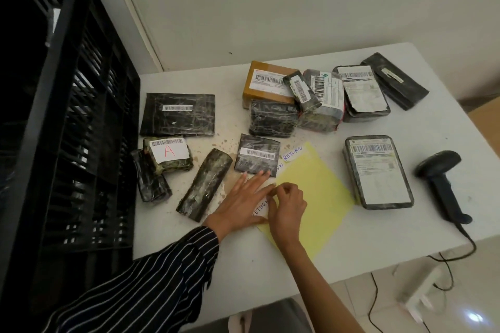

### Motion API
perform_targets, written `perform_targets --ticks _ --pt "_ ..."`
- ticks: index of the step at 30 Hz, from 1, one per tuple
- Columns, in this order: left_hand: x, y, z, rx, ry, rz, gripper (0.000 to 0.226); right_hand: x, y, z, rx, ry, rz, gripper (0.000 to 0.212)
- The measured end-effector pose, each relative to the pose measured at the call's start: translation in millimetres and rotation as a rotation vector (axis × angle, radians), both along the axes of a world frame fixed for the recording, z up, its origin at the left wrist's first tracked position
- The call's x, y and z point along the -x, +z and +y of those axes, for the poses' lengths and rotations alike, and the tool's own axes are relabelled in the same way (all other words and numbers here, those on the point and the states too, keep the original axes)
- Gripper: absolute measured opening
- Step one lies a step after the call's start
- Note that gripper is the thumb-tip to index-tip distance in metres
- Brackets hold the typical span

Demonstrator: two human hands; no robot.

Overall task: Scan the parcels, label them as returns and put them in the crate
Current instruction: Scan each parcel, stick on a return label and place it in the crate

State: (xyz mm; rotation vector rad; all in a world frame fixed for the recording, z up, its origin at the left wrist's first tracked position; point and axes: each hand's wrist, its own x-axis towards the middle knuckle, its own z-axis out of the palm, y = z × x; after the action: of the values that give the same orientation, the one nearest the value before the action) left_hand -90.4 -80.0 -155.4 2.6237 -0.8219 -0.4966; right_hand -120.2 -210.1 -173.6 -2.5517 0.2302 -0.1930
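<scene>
Now | left hand (243, 203) flat on yellow sheet (319, 192) | right hand (286, 205) pinches RETURN label (261, 207) | parcel (169, 154) marked "A"

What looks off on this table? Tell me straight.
Brown specks are scattered on the white table beside the flat black parcel, like a spill or crumbs. At the back, a small black parcel lies tilted across the brown box and its wrapped neighbour.
</scene>
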Motion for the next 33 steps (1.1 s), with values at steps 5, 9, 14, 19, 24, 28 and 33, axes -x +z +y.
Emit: perform_targets --ticks 5,9,14,19,24,28,33 --pt "-13.8 -8.1 4.2 -0.003 -0.126 -0.028 0.086 7.9 -0.4 -3.0 -0.052 0.030 0.003 0.009" --pt "-19.3 -6.2 3.3 0.001 -0.163 -0.030 0.080 12.5 1.8 -2.3 -0.132 0.010 0.014 0.009" --pt "-22.7 -15.4 7.8 -0.035 -0.215 -0.119 0.075 15.3 7.2 0.9 -0.216 -0.008 -0.013 0.010" --pt "-21.9 -23.5 11.6 -0.105 -0.247 -0.252 0.078 20.0 8.7 3.7 -0.058 0.044 -0.006 0.016" --pt "-23.0 -23.8 12.7 -0.143 -0.234 -0.274 0.080 30.4 7.0 3.0 0.083 0.140 -0.070 0.035" --pt "-23.7 -23.6 13.1 -0.135 -0.231 -0.290 0.081 48.3 13.3 9.2 0.035 0.157 -0.104 0.020" --pt "-22.3 -25.1 12.9 -0.194 -0.236 -0.299 0.086 59.4 17.2 11.7 0.028 0.182 -0.111 0.016"
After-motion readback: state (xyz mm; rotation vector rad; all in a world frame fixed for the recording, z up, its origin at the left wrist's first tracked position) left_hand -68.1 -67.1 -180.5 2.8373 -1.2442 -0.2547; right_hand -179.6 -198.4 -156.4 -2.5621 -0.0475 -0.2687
